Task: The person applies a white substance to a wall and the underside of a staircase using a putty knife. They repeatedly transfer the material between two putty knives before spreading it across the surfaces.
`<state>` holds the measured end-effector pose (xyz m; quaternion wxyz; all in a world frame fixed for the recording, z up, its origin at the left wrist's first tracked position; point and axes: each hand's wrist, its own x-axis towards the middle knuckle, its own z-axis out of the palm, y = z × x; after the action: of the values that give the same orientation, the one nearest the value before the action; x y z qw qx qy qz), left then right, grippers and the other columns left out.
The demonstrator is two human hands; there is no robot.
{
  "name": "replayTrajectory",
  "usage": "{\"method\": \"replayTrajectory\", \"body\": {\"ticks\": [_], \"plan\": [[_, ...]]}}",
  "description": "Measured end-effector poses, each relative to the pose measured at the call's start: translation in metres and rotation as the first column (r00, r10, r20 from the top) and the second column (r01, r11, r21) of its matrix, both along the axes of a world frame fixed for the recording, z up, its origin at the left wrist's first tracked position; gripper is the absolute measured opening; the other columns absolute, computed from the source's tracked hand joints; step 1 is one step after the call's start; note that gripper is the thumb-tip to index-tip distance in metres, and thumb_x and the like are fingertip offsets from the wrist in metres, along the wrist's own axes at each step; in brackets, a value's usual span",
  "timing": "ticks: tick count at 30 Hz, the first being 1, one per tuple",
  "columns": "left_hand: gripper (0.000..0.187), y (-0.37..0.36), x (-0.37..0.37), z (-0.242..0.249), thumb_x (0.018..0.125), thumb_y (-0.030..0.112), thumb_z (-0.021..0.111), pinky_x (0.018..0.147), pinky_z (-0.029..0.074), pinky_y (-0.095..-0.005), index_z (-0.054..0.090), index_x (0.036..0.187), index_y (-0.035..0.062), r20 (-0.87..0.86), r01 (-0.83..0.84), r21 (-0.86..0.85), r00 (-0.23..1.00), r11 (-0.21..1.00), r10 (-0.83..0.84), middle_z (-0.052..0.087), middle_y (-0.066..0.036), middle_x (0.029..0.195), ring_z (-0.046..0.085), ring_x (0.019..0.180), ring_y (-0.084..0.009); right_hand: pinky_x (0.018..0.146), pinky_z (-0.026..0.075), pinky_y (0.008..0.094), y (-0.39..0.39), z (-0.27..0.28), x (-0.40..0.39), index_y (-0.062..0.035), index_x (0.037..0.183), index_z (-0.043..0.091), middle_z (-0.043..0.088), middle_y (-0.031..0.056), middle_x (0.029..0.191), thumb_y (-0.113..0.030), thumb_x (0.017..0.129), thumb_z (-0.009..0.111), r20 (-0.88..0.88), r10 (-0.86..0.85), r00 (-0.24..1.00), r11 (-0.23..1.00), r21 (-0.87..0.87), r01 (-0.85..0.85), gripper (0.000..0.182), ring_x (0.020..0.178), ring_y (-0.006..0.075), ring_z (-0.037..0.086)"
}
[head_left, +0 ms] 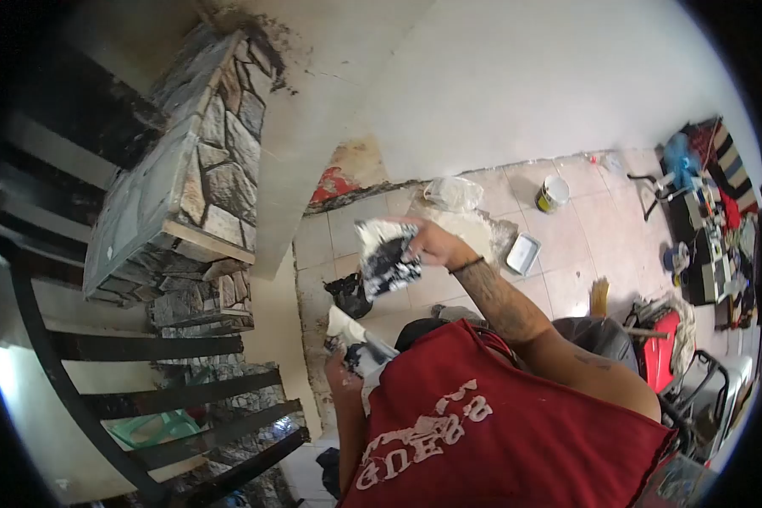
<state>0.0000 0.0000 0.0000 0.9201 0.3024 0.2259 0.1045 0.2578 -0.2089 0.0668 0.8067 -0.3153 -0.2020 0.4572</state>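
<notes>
My right hand (436,244) reaches out in front of my chest, its fingers closed on the edge of a flat square spreader (388,258), dark and smeared with white putty. Close to my body on the left, my left hand (344,372) grips a second flat spreader (362,345), with a thick white putty layer along its upper edge. The two tools are apart, the right one higher and farther out. A black plastic bag (349,296) lies on the floor behind and between them.
A stone-faced pillar (229,161) and dark metal stair slats (169,389) stand on my left. White wall (516,76) rises ahead. On the tiled floor are a bucket (553,193), a white tray (523,254) and a plastic bag (454,194). Clutter and a red object (659,343) lie right.
</notes>
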Motion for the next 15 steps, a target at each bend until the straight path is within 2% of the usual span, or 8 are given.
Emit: {"method": "replayTrajectory", "body": {"ticks": [1, 2, 4, 5, 9, 11, 12, 15], "plan": [[0.046, 0.007, 0.003, -0.003, 0.080, 0.013, 0.052, 0.091, 0.047, -0.0472, 0.046, 0.125, 0.0014, 0.056, 0.077, -0.033, 0.996, 0.996, -0.075, 0.058, -0.014, 0.115, 0.058, 0.104, -0.0310, 0.092, 0.047, 0.0306, -0.004, -0.013, -0.015, 0.0019, 0.136, 0.037, 0.052, 0.0162, 0.127, 0.015, 0.053, 0.053, -0.132, -0.023, 0.991, 0.999, 0.019, 0.026, 0.085, 0.109, 0.0227, 0.057], [0.044, 0.011, 0.005, -0.002, 0.081, 0.009, 0.051, 0.093, 0.046, -0.0469, 0.047, 0.124, 0.0015, 0.049, 0.102, -0.125, 0.994, 0.987, -0.096, 0.058, -0.014, 0.115, 0.058, 0.104, -0.0302, 0.091, 0.048, 0.0338, -0.007, -0.020, -0.029, 0.0024, 0.136, 0.036, 0.052, 0.0184, 0.125, 0.017, 0.055, 0.049, -0.170, -0.086, 0.982, 0.994, 0.056, 0.097, 0.083, 0.107, 0.0258, 0.058], [0.044, -0.022, -0.007, -0.013, 0.081, 0.006, 0.051, 0.093, 0.045, -0.0467, 0.046, 0.124, 0.0013, -0.103, 0.098, -0.172, 0.988, 0.980, -0.117, 0.057, -0.014, 0.115, 0.058, 0.104, -0.0304, 0.096, 0.045, 0.0388, -0.038, -0.035, -0.072, 0.0028, 0.135, 0.036, 0.052, 0.0210, 0.125, 0.017, 0.056, 0.045, -0.370, -0.168, 0.914, 0.971, 0.099, 0.219, 0.081, 0.110, 0.0292, 0.056], [0.044, -0.023, 0.002, -0.010, 0.081, 0.005, 0.051, 0.094, 0.045, -0.0466, 0.046, 0.124, 0.0012, -0.149, 0.098, -0.160, 0.981, 0.982, -0.122, 0.057, -0.014, 0.115, 0.058, 0.104, -0.0305, 0.099, 0.042, 0.0411, -0.041, -0.028, -0.075, 0.0028, 0.135, 0.035, 0.051, 0.0205, 0.125, 0.016, 0.059, 0.047, -0.387, -0.193, 0.902, 0.964, 0.098, 0.248, 0.078, 0.114, 0.0304, 0.053], [0.040, -0.038, 0.030, -0.022, 0.085, 0.004, 0.048, 0.093, 0.045, -0.0504, 0.046, 0.124, 0.0033, 0.061, 0.173, -0.231, 0.985, 0.957, -0.163, 0.057, -0.016, 0.115, 0.056, 0.105, -0.0339, 0.100, 0.043, 0.0416, -0.037, -0.008, -0.065, 0.0013, 0.133, 0.038, 0.053, 0.0171, 0.123, 0.013, 0.071, 0.049, -0.295, -0.501, 0.814, 0.843, 0.046, 0.535, 0.064, 0.112, 0.0302, 0.054], [0.040, -0.033, 0.030, -0.035, 0.085, 0.002, 0.048, 0.092, 0.045, -0.0528, 0.045, 0.125, 0.0032, -0.162, 0.139, -0.156, 0.973, 0.978, -0.164, 0.056, -0.017, 0.114, 0.056, 0.105, -0.0350, 0.097, 0.046, 0.0400, -0.031, 0.007, -0.055, -0.0003, 0.133, 0.038, 0.055, 0.0173, 0.119, 0.015, 0.077, 0.047, -0.294, -0.523, 0.800, 0.825, 0.062, 0.562, 0.059, 0.108, 0.0284, 0.056], [0.041, -0.042, 0.038, -0.007, 0.085, 0.001, 0.047, 0.093, 0.043, -0.0551, 0.045, 0.126, 0.0027, -0.008, 0.180, -0.303, 0.982, 0.936, -0.191, 0.056, -0.017, 0.116, 0.055, 0.106, -0.0355, 0.095, 0.048, 0.0398, -0.029, 0.010, -0.051, -0.0003, 0.133, 0.037, 0.055, 0.0170, 0.118, 0.015, 0.078, 0.047, -0.337, -0.496, 0.801, 0.810, 0.152, 0.566, 0.058, 0.105, 0.0275, 0.058], [0.043, -0.049, 0.044, 0.021, 0.085, 0.003, 0.045, 0.095, 0.042, -0.0559, 0.043, 0.128, 0.0027, 0.092, 0.173, -0.148, 0.983, 0.974, -0.160, 0.051, -0.017, 0.123, 0.052, 0.112, -0.0356, 0.095, 0.047, 0.0404, -0.013, 0.028, -0.048, -0.0067, 0.140, 0.028, 0.053, 0.0181, 0.120, 0.013, 0.081, 0.047, -0.333, -0.516, 0.789, 0.786, 0.184, 0.591, 0.065, 0.106, 0.0275, 0.058]]}}
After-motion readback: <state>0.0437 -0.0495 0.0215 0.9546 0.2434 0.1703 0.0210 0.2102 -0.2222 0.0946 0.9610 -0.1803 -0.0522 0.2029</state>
